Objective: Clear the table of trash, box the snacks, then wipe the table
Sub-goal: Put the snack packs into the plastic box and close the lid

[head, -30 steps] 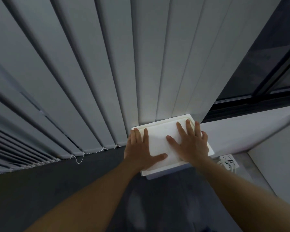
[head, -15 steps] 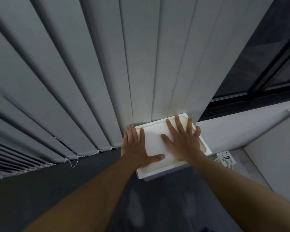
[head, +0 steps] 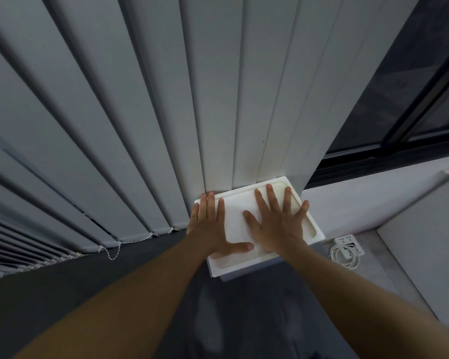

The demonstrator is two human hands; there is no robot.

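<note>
A white box with its lid point(head: 237, 263) on stands on the dark floor against the vertical blinds. My left hand point(head: 213, 226) lies flat on the lid's left side, fingers straight and thumb stretched to the right. My right hand point(head: 278, 221) presses flat on the lid's right half with its fingers spread wide. Whatever is in the box is hidden under the lid. No table shows in this view.
Grey vertical blinds point(head: 140, 125) with a bead chain point(head: 114, 251) hang behind the box. A white power strip with a coiled cable point(head: 347, 248) lies on the floor to the right. A dark window frame point(head: 386, 149) and a white wall stand at right.
My right hand has slid toward the far right corner of the lid and spread its fingers. My left hand has shifted slightly toward the far left edge.
</note>
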